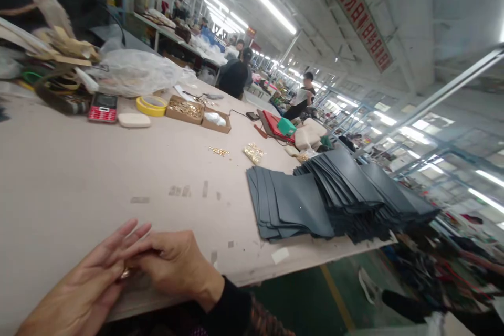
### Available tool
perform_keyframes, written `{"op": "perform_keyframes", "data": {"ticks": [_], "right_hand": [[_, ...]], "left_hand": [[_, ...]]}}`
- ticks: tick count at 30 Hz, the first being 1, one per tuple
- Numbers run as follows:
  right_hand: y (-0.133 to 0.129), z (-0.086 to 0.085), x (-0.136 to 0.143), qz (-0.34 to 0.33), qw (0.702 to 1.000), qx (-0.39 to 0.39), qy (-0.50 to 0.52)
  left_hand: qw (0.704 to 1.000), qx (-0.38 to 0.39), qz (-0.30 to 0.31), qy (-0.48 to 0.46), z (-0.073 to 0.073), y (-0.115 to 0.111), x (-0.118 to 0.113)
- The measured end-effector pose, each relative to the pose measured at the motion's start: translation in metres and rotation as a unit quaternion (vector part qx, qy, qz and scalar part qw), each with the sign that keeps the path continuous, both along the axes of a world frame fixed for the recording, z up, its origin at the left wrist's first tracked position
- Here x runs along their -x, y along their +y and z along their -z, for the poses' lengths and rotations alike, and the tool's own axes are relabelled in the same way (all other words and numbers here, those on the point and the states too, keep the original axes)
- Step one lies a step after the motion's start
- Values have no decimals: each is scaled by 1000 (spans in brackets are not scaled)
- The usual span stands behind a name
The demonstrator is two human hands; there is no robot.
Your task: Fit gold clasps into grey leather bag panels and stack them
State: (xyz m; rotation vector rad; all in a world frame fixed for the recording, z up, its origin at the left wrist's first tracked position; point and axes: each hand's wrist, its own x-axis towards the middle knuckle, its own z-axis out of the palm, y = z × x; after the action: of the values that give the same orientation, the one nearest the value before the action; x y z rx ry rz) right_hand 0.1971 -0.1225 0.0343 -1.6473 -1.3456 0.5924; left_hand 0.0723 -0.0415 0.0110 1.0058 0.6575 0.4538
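Hands (173,260) with gold piece (125,273) between

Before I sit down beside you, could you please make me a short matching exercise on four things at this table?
1. Small gold-coloured piece
2. Keypad phone
3. Roll of tape
4. Flat sheets

A. Dark blue-grey, in overlapping stacks
B. Yellow, next to a cardboard box of gold-coloured pieces
C. Where the left hand and right hand meet
D. Red front, dark screen

Right pairs: 1-C, 2-D, 3-B, 4-A.
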Motion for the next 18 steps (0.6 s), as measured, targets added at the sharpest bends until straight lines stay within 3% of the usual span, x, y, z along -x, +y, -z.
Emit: {"op": "perform_keyframes", "data": {"ticks": [2,4,7,10,13,15,17,18], "right_hand": [[5,2,1,26,999,9,27],[10,3,4,33,999,-4,-22],[17,2,11,70,993,-72,-63],[24,0,13,140,985,-101,20],[36,2,7,167,972,-106,127],[44,4,2,195,940,-100,263],[49,4,-5,212,880,-91,414],[51,3,-8,213,849,-88,475]], "left_hand": [[1000,1,-19,2,1,-1,-3],[998,28,-58,1,-4,-3,-8],[989,96,-114,-15,-19,-8,-17],[979,125,-143,-71,-32,-8,-30],[964,150,-181,-122,-35,2,-42],[959,161,-199,-118,-34,10,-45],[963,158,-199,-90,-33,16,-44],[973,120,-186,-58,-33,19,-43]]}}
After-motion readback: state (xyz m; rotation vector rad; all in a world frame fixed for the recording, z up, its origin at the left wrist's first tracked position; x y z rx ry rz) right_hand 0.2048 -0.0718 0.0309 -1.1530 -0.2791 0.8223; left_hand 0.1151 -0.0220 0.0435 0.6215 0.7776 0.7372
